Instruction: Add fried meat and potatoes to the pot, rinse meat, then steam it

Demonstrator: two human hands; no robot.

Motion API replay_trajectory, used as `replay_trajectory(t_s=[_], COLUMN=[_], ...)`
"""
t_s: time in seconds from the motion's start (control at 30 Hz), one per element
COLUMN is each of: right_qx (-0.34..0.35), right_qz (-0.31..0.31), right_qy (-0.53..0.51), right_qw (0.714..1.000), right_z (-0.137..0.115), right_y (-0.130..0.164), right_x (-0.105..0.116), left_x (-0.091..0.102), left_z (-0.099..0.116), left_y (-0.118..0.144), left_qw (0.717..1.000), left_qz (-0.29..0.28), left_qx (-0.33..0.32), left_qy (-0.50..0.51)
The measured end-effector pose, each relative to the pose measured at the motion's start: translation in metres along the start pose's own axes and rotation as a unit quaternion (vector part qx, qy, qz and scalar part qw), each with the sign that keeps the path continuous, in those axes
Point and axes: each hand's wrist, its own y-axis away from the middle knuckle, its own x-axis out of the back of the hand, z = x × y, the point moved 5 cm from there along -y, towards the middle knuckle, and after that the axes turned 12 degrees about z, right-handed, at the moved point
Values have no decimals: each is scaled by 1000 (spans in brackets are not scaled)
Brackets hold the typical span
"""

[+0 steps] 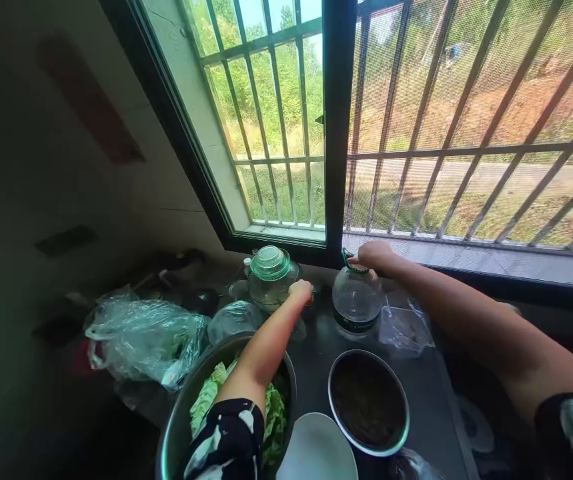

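Note:
My right hand [375, 255] grips the green handle at the top of a clear plastic jug [356, 301] that stands on the dark counter below the window. My left hand [301, 291] is closed into a fist just right of a glass jar with a green lid [270, 275]; what it holds, if anything, is hidden. My left forearm passes over a metal bowl of leafy greens [205, 400].
A round metal pot with dark contents [369, 401] sits in front of the jug, a white plate [316, 450] beside it. Crumpled clear plastic bags [141, 337] lie to the left and another [403, 328] right of the jug. A barred window [339, 127] rises behind.

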Motion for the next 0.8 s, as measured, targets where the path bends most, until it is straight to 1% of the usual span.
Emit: replay_trajectory(t_s=[0.07, 0.13, 0.17, 0.2, 0.27, 0.33, 0.4, 0.47, 0.5, 0.63, 0.73, 0.8], right_qx=[16, 56, 69, 68, 35, -20, -81, -125, -138, -136, -133, -132], right_qz=[-27, -49, -53, -46, -15, 28, 67, 82, 79, 55, 82, 93], right_qy=[-9, -35, -45, -51, -54, -66, -88, -109, -120, -194, -250, -264], right_qw=[999, 997, 995, 995, 998, 997, 991, 983, 980, 970, 956, 951], right_z=[-2, -5, -6, -6, -5, -4, -2, 0, 1, 9, 18, 22], right_y=[3, 8, 10, 11, 13, 13, 13, 13, 13, 24, 46, 66], right_x=[1, 1, -1, -3, -9, -16, -21, -24, -26, -34, -43, -54], left_x=[1, 0, -1, -1, -3, -4, -6, -6, -7, -12, -17, -19], left_z=[0, 1, 2, 2, 3, 2, 1, -3, -4, -6, -5, -5], left_y=[4, 6, 6, 6, 1, -7, -18, -29, -34, -39, -36, -34], left_qw=[1000, 1000, 1000, 1000, 999, 999, 998, 998, 998, 998, 998, 997], left_qz=[7, 14, 18, 22, 30, 27, 12, -3, -6, 8, 39, 64], left_qx=[-7, -14, -16, -18, -26, -40, -55, -60, -60, -55, -37, -18], left_qy=[-2, -4, -4, -5, -4, 0, 4, 6, 6, 13, 25, 33])
